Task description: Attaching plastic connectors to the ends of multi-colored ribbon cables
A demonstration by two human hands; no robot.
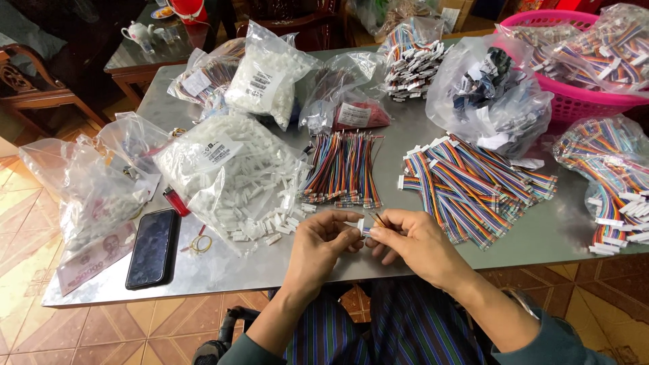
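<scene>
1. Your left hand (323, 238) and right hand (405, 240) meet at the near edge of the grey counter (534, 233), just in front of the loose wire bundle (343, 169).
2. The small white connector (362, 227) sits between both hands, pinched at the fingertips; short coloured wire ends poke up from it towards the wire bundle.
3. Left hand: fingers curled narrow, thumb and forefinger closed on the connector's left side, wrist angled in from below.
4. Right hand: fingers bent, tips closed on the connector and its wires from the right, forearm coming up from the lower right in a grey-green sleeve.
5. Left of the wire bundle: open bag of white connector housings (233, 172), some spilled on the counter.
6. Right of the wire bundle: heap of finished rainbow cables (473, 182).
7. Far left of the wire bundle: black phone (153, 247), red lighter (176, 201), banknote (94, 257).
8. Behind and right of the wire bundle: pink basket (574, 101).
</scene>
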